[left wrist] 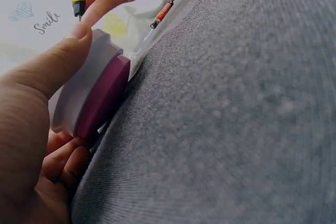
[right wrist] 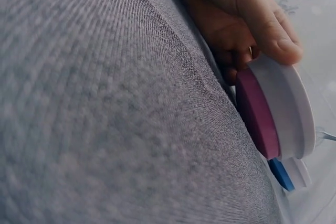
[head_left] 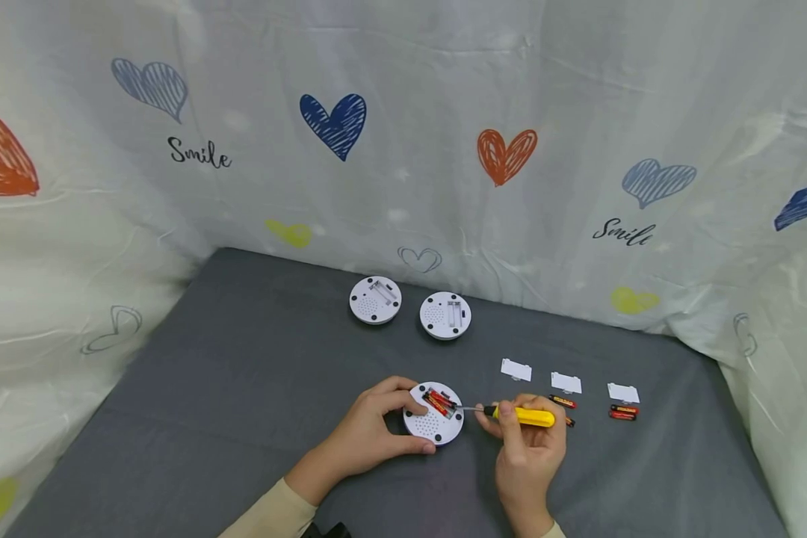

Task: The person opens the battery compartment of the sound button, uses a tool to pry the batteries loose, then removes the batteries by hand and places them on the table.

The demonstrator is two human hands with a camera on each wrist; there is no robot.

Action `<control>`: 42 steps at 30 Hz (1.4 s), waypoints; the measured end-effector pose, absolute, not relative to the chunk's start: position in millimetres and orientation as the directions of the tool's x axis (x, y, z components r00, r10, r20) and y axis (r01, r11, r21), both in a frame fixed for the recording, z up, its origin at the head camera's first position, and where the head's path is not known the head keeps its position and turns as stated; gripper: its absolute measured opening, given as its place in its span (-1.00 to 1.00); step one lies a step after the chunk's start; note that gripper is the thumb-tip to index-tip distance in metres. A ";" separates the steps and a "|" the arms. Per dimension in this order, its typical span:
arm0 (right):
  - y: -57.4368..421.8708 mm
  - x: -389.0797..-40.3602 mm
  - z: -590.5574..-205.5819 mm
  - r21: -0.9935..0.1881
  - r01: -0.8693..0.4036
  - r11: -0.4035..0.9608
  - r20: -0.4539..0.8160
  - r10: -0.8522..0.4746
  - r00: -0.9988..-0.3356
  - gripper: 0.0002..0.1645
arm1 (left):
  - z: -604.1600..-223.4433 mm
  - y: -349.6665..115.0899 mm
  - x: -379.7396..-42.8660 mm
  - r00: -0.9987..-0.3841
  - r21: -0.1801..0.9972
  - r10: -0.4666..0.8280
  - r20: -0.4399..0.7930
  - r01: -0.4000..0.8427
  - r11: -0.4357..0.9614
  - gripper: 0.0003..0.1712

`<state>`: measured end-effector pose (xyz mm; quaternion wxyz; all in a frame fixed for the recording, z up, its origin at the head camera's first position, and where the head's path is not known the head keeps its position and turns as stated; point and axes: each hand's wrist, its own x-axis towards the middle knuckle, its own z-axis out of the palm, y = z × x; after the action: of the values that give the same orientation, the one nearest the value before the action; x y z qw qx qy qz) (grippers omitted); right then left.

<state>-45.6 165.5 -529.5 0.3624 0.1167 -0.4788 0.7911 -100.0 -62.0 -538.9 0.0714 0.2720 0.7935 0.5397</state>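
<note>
My left hand (head_left: 371,424) grips a round white device (head_left: 425,427) by its edge, thumb at the near side and fingers at the far side. Its purple underside (left wrist: 107,95) faces the cloth in the left wrist view. Two red-and-black batteries (head_left: 438,402) lie in the compartment on its upward face, with a left fingertip beside them. The right hand (head_left: 530,457) holds a screwdriver (head_left: 536,417) by its yellow handle. The metal shaft (head_left: 469,408) points left, its tip at the battery ends; in the right wrist view part of the shaft (right wrist: 328,136) shows beyond the device.
Two similar white devices, one at the back left (head_left: 375,300) and one beside it (head_left: 446,315), lie with battery bays uncovered. Three white covers (head_left: 566,383) sit in a row at right. Loose batteries (head_left: 623,412) lie near them, partly behind the right hand. A printed curtain (head_left: 403,187) borders the grey cloth.
</note>
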 end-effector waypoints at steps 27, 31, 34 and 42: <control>200.1 -47.8 -500.1 -0.971 -0.168 0.173 0.227 0.416 -0.881 -0.15 | -541.4 -63.1 -99.8 -0.810 0.858 0.532 0.249 0.438 0.266 -0.51; 204.1 -50.2 -497.1 -0.948 0.099 0.304 -0.003 0.300 -0.954 -0.23 | -541.8 -63.4 -100.2 -0.803 0.865 0.543 0.245 0.434 0.252 -0.52; 203.5 -51.6 -497.2 -0.903 0.206 0.376 -0.125 0.228 -0.966 -0.26 | -542.3 -63.6 -99.9 -0.803 0.873 0.549 0.231 0.420 0.248 -0.53; 196.8 -47.6 -503.1 -0.804 0.210 0.557 -0.175 0.117 -0.978 -0.35 | -542.5 -64.1 -100.0 -0.801 0.872 0.556 0.223 0.419 0.255 -0.51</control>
<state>-47.6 196.8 -503.1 -0.0507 -0.0928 -0.8807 0.4616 -100.0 -64.1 -542.5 0.0651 0.3088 0.7893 0.5266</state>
